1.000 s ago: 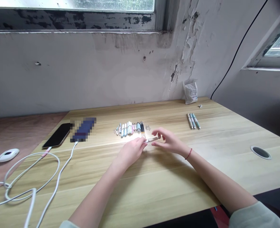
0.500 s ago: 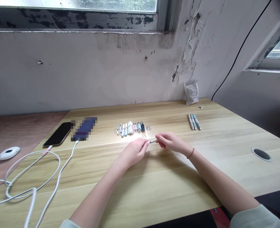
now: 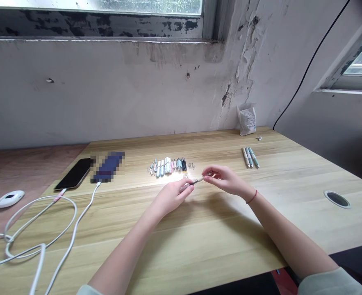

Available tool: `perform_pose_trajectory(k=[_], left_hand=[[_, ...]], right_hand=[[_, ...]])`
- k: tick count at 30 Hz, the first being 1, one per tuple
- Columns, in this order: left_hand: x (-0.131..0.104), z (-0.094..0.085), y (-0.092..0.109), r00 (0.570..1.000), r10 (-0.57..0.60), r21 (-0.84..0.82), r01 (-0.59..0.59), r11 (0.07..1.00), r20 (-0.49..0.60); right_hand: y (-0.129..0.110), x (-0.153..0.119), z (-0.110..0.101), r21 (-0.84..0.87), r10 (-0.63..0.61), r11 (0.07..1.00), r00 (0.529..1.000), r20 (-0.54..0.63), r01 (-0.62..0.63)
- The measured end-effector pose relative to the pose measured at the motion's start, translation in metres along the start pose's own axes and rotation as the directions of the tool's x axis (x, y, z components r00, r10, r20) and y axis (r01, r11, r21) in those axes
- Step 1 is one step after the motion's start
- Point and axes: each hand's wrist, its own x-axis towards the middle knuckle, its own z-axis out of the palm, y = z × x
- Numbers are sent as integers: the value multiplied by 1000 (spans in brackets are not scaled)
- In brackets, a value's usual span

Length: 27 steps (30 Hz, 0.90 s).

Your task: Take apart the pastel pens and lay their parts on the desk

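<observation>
A slim pen (image 3: 196,180) with pale ends and a darker stretch in its middle is held slantwise above the table. My left hand (image 3: 174,196) is closed round its left end. My right hand (image 3: 222,179) pinches the other end between thumb and fingertips. Just beyond my left hand lies a row of loose pen parts: white and light blue barrels (image 3: 165,166), pink and blue grip pieces (image 3: 176,164) and several dark refills (image 3: 185,167). Small springs (image 3: 191,166) lie to the right of the refills.
Three pens (image 3: 250,157) lie side by side at the right, with a white plastic bag (image 3: 247,119) behind them. A black phone (image 3: 74,174), a blurred blue device (image 3: 108,167) and white cables (image 3: 76,229) occupy the left. A round grommet (image 3: 337,199) sits in the right tabletop.
My hands have drawn slightly apart, and more of the pen's dark middle shows between them. The right hand's fingers have shifted upward along its end.
</observation>
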Motion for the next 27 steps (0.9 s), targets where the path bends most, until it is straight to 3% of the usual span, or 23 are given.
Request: perform_pose_trajectory(k=[7, 13, 16, 20, 23, 27], left_hand=[[1, 1, 2, 998, -66, -161, 65, 985, -3], [3, 5, 1, 994, -111, -337, 99, 936, -15], [6, 8, -1, 985, -172, -500, 138, 855, -22], [12, 6, -4, 965, -262, -728, 159, 667, -29], [15, 1, -7, 942, -317, -810, 95, 579, -115], [17, -8, -17, 881, -390, -821, 2, 571, -269]], right_hand=[[-3, -2, -11, 113, 13, 994, 990, -139, 3], [1, -1, -15, 231, 62, 973, 950, -306, 11], [3, 0, -14, 292, 106, 956, 933, -344, -1], [4, 1, -10, 413, 147, 911, 940, -309, -7], [9, 3, -4, 491, 176, 871, 941, -291, -11], [17, 7, 6, 452, 235, 889, 924, -303, -77]])
